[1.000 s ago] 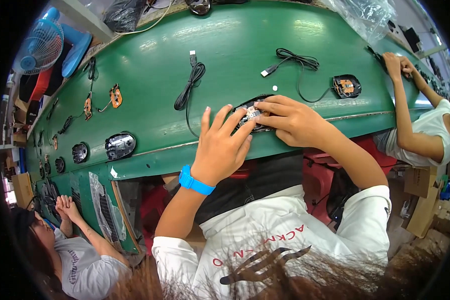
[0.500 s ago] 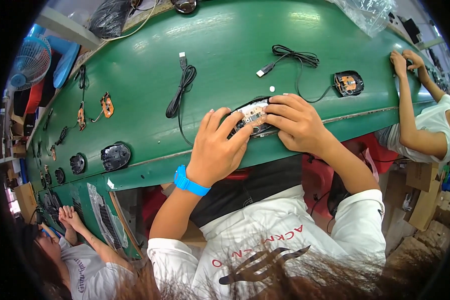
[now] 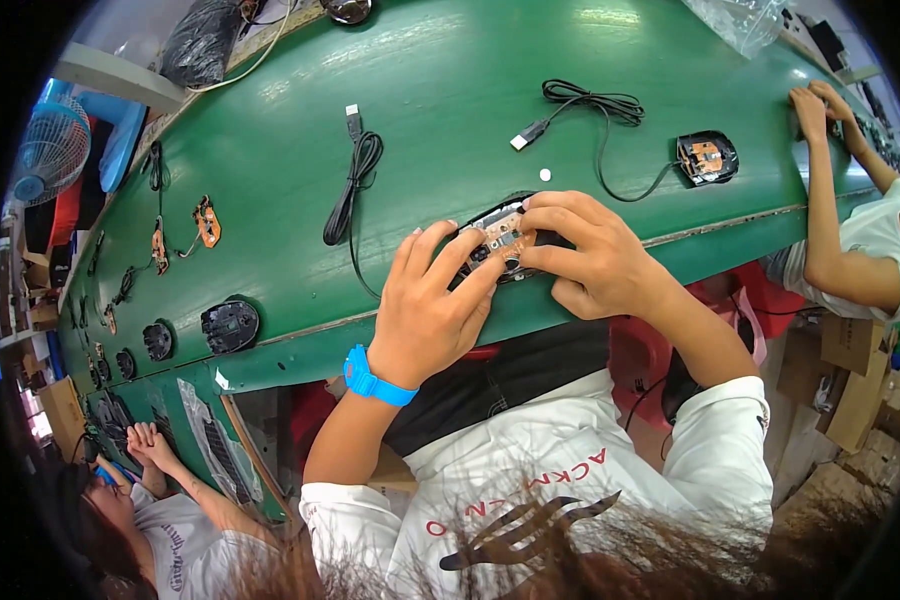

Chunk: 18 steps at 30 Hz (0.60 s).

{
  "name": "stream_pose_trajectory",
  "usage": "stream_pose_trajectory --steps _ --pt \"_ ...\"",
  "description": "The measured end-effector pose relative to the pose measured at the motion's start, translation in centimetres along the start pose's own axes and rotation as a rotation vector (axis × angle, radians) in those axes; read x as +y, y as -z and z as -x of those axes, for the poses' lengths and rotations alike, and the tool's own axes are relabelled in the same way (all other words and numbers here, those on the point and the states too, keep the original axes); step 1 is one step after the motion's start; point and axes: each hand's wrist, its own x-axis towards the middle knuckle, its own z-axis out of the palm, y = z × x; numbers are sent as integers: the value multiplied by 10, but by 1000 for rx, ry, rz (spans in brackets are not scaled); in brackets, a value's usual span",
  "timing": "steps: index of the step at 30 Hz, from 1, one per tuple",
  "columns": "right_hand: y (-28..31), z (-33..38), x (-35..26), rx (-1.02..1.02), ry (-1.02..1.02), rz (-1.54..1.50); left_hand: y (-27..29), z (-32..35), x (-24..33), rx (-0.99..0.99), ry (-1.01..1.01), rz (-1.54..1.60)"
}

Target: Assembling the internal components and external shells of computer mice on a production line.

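Between my two hands, near the front edge of the green table, is an open computer mouse base [image 3: 505, 238], a black shell with an orange-brown circuit board in it. My left hand [image 3: 432, 290] grips its left side, fingers bent and fingertips on the board. From the right, my right hand [image 3: 595, 245] presses curled fingers on the board and far rim. Fingers hide parts of the shell. A black USB cable [image 3: 348, 190] lies bundled beyond my left hand, its tail running down behind that hand. Just past the mouse base lies a small white disc [image 3: 545, 175].
At the right sits another open mouse [image 3: 707, 158] with its coiled cable [image 3: 610, 105]. Empty black shells [image 3: 230, 325] and orange circuit boards [image 3: 207, 222] line the left. Co-workers sit on both sides: clasped hands [image 3: 148, 445] at left, working hands [image 3: 820, 112] at right.
My right fingers have shifted slightly on the board. Both hands still hold the mouse base. The whole view has moved a little; the right co-worker's hands sit slightly higher in it.
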Motion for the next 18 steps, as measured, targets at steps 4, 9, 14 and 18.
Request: stream_pose_trajectory --steps 4,9,14,18 --pt "-4 -3 -1 -7 -16 19 3 -1 1 -20 5 -4" --pt "-3 0 -3 53 -18 18 -1 -2 3 -15 3 -6" --pt "-3 4 -1 323 -90 33 3 -8 6 -23 -5 -8" --pt "-3 3 -1 410 -136 84 2 -11 2 12 9 -80"
